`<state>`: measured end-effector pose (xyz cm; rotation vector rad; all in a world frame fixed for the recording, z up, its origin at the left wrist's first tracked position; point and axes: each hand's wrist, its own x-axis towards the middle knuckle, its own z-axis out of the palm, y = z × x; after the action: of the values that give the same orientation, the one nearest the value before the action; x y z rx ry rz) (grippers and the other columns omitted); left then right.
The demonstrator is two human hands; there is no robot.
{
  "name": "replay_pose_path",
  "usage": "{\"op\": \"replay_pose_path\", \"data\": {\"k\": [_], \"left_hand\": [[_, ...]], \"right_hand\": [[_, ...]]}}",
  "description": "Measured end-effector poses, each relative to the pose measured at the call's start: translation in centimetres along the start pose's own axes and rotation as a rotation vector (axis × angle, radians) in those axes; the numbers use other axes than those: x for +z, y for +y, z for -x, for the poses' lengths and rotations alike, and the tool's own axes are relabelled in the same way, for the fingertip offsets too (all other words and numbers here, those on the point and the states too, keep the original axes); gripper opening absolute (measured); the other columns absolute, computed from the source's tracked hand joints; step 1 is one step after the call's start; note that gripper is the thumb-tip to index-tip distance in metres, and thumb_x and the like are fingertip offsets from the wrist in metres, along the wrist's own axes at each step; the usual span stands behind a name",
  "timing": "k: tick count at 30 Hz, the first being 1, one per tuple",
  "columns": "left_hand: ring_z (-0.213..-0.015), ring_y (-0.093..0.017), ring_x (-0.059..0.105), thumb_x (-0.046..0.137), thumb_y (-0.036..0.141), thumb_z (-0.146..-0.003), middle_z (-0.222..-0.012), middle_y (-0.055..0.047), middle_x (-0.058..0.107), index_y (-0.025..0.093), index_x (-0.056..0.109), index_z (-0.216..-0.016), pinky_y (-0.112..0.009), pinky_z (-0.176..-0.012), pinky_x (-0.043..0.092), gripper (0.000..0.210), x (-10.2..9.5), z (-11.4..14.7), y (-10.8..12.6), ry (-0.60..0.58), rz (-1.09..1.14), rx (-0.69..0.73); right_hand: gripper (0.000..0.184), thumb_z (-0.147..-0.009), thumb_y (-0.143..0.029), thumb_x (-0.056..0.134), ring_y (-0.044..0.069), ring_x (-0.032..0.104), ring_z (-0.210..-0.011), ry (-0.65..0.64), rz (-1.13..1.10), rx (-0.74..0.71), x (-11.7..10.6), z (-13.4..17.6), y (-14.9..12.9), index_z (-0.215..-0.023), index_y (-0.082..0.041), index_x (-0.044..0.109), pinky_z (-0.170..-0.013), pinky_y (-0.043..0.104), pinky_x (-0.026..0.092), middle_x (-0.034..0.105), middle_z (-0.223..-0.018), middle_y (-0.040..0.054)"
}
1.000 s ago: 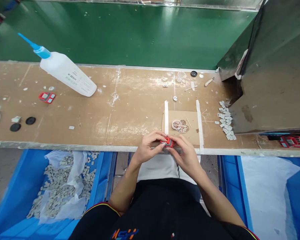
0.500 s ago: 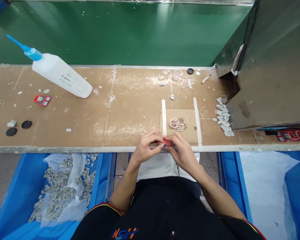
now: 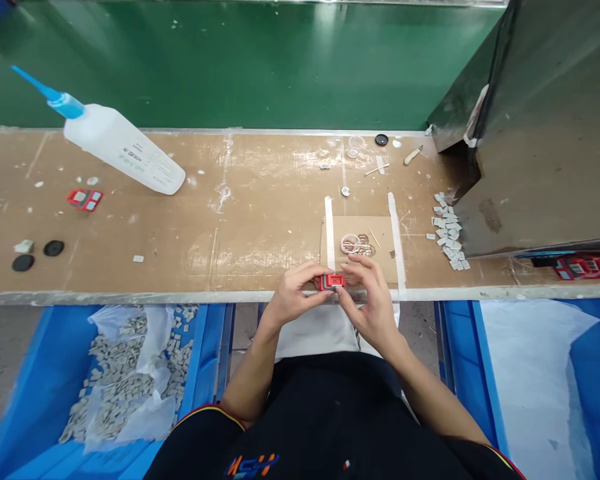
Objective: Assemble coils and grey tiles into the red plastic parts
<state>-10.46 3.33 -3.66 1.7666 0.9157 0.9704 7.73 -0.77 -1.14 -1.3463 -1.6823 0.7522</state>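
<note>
My left hand [image 3: 299, 290] pinches the left end of a small red plastic piece [image 3: 332, 281] with a grey section, like a toy vehicle body, just above the table's front edge. At its right end, the thumb tip of my right hand [image 3: 373, 303] touches or nearly touches it. The other right fingers are spread apart and raised off the piece. Just beyond the hands, a cardboard pad [image 3: 384, 267] is held down by white tape strips. On it sit a small round dish [image 3: 350, 244] and thin sticks.
A white glue bottle [image 3: 125, 150] with a blue nozzle lies at the left, near another red piece [image 3: 85, 199]. Small pale tiles [image 3: 450, 233] are heaped beside a large dark box [image 3: 545, 153]. Below stand blue bins [image 3: 207, 380], the left one holding many grey pieces.
My right fingers have opened and lifted away from the red piece, leaving more of it in sight. My left hand keeps its pinch on it.
</note>
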Motion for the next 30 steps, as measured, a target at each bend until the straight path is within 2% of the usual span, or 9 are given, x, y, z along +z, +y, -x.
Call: {"op": "replay_pose_path", "data": {"k": [4,7,14,18,23,26,30], "left_hand": [[-0.083,-0.019,0.068,0.071,0.030,-0.090,-0.095,-0.009,0.073,0.017,0.072,-0.114,-0.031,-0.075,0.056,0.027,-0.3,-0.2,-0.1,-0.045,-0.056,0.024],[-0.087,-0.020,0.069,0.071,0.028,-0.091,-0.100,-0.010,0.074,0.018,0.071,-0.119,-0.033,-0.078,0.057,0.030,-0.4,-0.1,-0.3,-0.062,-0.066,0.062],[-0.087,-0.019,0.068,0.067,0.021,-0.092,-0.100,-0.009,0.071,0.018,0.070,-0.118,-0.031,-0.079,0.056,0.026,-0.5,0.2,-0.2,-0.089,-0.051,0.102],[-0.087,-0.019,0.067,0.065,0.024,-0.094,-0.099,-0.010,0.071,0.018,0.070,-0.119,-0.031,-0.078,0.056,0.026,-0.6,0.2,-0.3,-0.092,-0.073,0.127],[-0.082,-0.019,0.068,0.072,0.033,-0.090,-0.091,-0.008,0.072,0.019,0.072,-0.117,-0.030,-0.076,0.056,0.031,-1.0,0.5,-0.6,-0.143,0.000,0.154],[-0.081,-0.020,0.068,0.071,0.036,-0.091,-0.090,-0.008,0.071,0.019,0.073,-0.117,-0.029,-0.074,0.056,0.032,-1.1,0.3,-0.1,-0.241,0.033,0.134],[-0.078,-0.018,0.067,0.067,0.036,-0.093,-0.087,-0.006,0.068,0.019,0.073,-0.115,-0.029,-0.073,0.055,0.029,-0.7,0.4,1.7,-0.415,0.022,0.140]], "right_hand": [[0.010,-0.095,-0.020,0.057,0.021,0.067,-0.095,-0.094,0.010,-0.013,-0.4,-0.4,0.2,-0.100,-0.024,0.064,-0.082,0.036,0.056,0.066,-0.104,0.0078],[0.006,-0.095,-0.020,0.057,0.020,0.067,-0.092,-0.101,0.004,0.008,-0.5,-0.5,0.4,-0.094,-0.023,0.062,-0.078,0.033,0.056,0.066,-0.102,0.0073],[0.012,-0.094,-0.020,0.058,0.017,0.055,-0.073,-0.129,-0.021,0.001,0.0,-0.3,0.9,-0.082,-0.022,0.056,-0.063,0.029,0.047,0.052,-0.082,0.0016],[0.011,-0.095,-0.020,0.058,0.018,0.058,-0.077,-0.134,-0.034,-0.015,-0.1,-0.2,1.2,-0.085,-0.022,0.059,-0.066,0.030,0.048,0.055,-0.084,0.0031],[0.004,-0.097,-0.021,0.060,0.019,0.065,-0.090,-0.081,-0.059,-0.009,-0.5,1.5,-0.3,-0.093,-0.022,0.060,-0.081,0.032,0.052,0.065,-0.093,0.0053],[0.009,-0.097,-0.018,0.057,0.020,0.063,-0.096,-0.006,-0.005,-0.013,-0.4,3.1,-1.5,-0.089,-0.023,0.054,-0.085,0.033,0.051,0.064,-0.099,0.0068],[0.018,-0.097,-0.016,0.053,0.018,0.056,-0.080,0.065,-0.004,0.046,-0.2,5.3,-2.7,-0.081,-0.023,0.047,-0.071,0.029,0.046,0.056,-0.088,0.0033]]}}
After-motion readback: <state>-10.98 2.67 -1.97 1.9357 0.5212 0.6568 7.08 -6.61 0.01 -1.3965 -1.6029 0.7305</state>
